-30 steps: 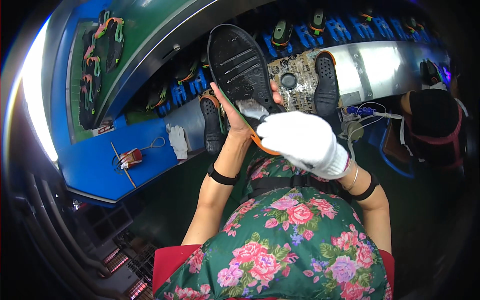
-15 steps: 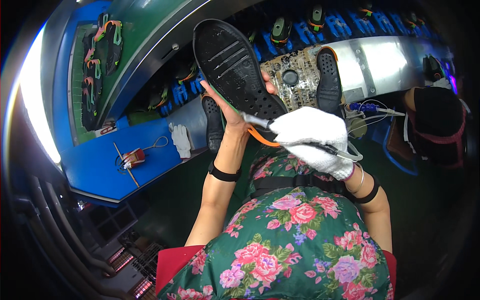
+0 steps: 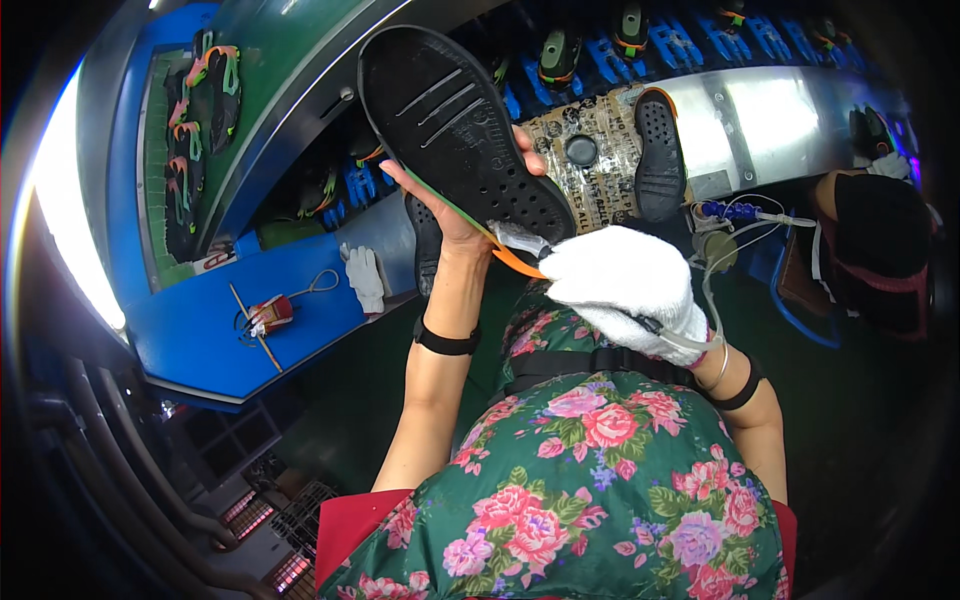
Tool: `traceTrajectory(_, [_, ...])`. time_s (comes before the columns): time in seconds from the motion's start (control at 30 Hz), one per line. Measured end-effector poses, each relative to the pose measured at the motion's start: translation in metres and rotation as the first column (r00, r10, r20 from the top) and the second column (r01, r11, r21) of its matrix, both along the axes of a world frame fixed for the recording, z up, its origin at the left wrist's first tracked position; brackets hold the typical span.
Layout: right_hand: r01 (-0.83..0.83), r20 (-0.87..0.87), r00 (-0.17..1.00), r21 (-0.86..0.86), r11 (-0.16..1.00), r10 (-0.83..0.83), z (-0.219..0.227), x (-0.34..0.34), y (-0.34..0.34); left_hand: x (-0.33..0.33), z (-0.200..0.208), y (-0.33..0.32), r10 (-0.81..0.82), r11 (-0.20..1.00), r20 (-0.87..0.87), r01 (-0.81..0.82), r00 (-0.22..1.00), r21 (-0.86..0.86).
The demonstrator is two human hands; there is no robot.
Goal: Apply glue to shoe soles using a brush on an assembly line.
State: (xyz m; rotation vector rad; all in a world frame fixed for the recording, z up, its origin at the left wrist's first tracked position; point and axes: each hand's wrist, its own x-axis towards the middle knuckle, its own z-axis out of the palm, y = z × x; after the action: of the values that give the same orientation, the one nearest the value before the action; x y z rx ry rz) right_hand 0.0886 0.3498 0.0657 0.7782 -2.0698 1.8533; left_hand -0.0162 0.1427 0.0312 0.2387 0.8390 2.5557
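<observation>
My bare left hand is wrapped round a black shoe sole with slots at the front and small holes at the heel. An orange strap hangs at its heel end, beside my wrist. My right hand, in a white knitted glove, is closed round a slim tool with a thin clear hose trailing from the glove. The tool's pale tip is at the sole's heel edge, close to the strap; whether it touches is unclear. Another black sole is partly hidden behind my left hand.
A third sole rests on a taped cardboard panel. Blue holders with shoes line the far side. On the blue table lie a white glove and a small red spool-like thing. A blue coiled hose is at right.
The held sole has shifted slightly left and up and shows more of its upper face. The tool tip has moved a little right along the heel edge, with the gloved hand lower.
</observation>
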Motion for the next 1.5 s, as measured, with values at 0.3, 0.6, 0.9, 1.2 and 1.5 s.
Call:
traceTrajectory(0.3, [0.015, 0.076, 0.997, -0.035, 0.999, -0.013, -0.001, 0.002, 0.003, -0.010, 0.001, 0.003, -0.081, 0.997, -0.074, 0.082, 0.994, 0.011])
traceTrajectory(0.6, [0.000, 0.130, 0.991, -0.094, 0.996, 0.012, -0.008, 0.001, 0.010, -0.016, 0.003, 0.007, -0.115, 0.993, -0.073, 0.115, 0.991, -0.005])
traceTrajectory(0.9, [-0.011, 0.104, 0.994, -0.096, 0.995, 0.021, -0.006, 0.000, 0.011, -0.022, 0.004, 0.007, -0.106, 0.991, -0.075, 0.099, 0.992, -0.087])
traceTrajectory(1.2, [0.115, 0.163, 0.982, -0.132, 0.985, -0.093, 0.000, 0.001, 0.006, -0.020, 0.001, 0.013, -0.067, 0.982, -0.060, 0.055, 0.996, -0.181])
traceTrajectory(1.5, [0.102, 0.251, 0.967, -0.248, 0.963, -0.038, -0.007, 0.005, 0.005, -0.017, 0.003, 0.017, -0.062, 0.986, -0.009, 0.060, 0.998, -0.158])
